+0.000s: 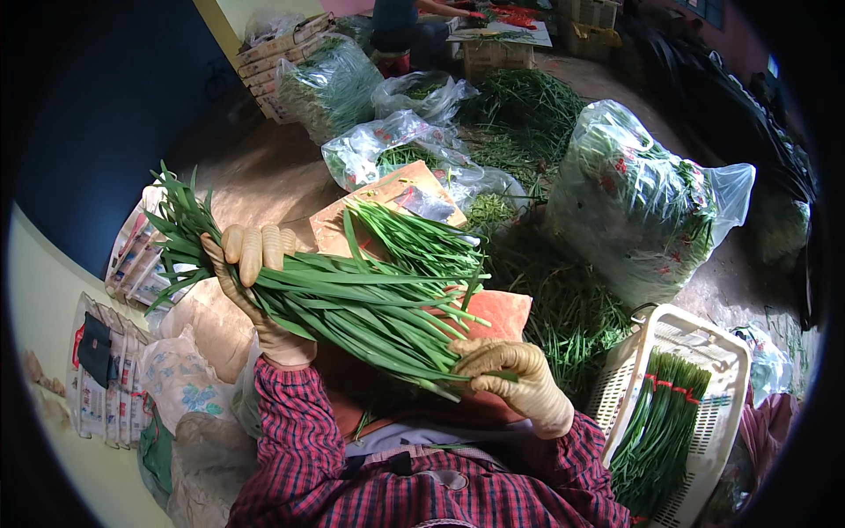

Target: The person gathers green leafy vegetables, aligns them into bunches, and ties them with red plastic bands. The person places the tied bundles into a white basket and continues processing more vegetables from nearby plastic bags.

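Note:
My left hand point(254, 261), in a ribbed cream rubber glove, is wrapped around a loose bunch of long flat green leaves, likely garlic chives point(356, 297). The leaf tips fan out past this hand to the upper left, and the pale stem ends point right. At those ends my right hand point(531, 386), gloved alike, pinches a green leaf between thumb and fingers. Beyond the bunch, more cut chives point(416, 237) lie on a tan board point(330, 224) beside a grey sheet point(429, 203). Under the stems shows an orange-red cover point(508, 310) over my lap.
On my right stands a white plastic basket point(719, 330) holding chives tied with red bands point(660, 422). Past it sits a full clear plastic bag point(627, 211). Loose greens point(568, 310) cover the floor. Stacked crates point(109, 369) stand left. Another person point(409, 33) works at the back.

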Motion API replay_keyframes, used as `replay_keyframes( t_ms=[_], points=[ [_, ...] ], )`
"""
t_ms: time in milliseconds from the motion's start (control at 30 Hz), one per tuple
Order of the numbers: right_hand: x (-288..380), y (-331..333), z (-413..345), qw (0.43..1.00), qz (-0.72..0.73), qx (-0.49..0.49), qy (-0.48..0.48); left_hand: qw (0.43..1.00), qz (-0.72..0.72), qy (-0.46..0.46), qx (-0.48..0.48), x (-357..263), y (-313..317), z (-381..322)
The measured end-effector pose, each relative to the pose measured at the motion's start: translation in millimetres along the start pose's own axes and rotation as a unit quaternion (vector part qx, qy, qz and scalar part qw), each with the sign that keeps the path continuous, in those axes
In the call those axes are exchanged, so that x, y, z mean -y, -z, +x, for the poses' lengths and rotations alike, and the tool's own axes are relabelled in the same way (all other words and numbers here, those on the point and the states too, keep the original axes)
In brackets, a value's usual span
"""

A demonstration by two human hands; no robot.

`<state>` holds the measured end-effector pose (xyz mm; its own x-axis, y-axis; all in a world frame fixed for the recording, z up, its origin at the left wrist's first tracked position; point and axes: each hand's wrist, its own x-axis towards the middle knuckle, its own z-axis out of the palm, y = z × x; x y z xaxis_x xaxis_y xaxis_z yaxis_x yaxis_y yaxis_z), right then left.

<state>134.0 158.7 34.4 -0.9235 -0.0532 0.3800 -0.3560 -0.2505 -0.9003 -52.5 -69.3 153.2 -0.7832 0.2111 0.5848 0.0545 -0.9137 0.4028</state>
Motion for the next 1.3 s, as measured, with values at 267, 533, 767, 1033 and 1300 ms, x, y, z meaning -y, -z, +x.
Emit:
replay_keyframes(
  t_ms=[267,533,767,1033,1300],
  points=[
    [2,63,-42,0.863,-0.371,-0.096,-0.329,0.991,-0.024,0.014,0.134,-5,24,4],
    [7,4,47,0.977,-0.179,-0.068,0.093,0.984,-0.009,0.026,0.173,4,22,8],
    [-5,5,-24,0.952,-0.301,0.027,-0.050,0.938,-0.040,0.051,0.339,-26,64,39],
    [-16,68,-84,0.830,-0.426,-0.171,-0.316,0.943,-0.062,0.005,0.328,-44,92,44],
    [5,0,-13,0.974,-0.079,0.020,-0.211,0.937,-0.030,0.036,0.347,-43,78,44]
  ],
)
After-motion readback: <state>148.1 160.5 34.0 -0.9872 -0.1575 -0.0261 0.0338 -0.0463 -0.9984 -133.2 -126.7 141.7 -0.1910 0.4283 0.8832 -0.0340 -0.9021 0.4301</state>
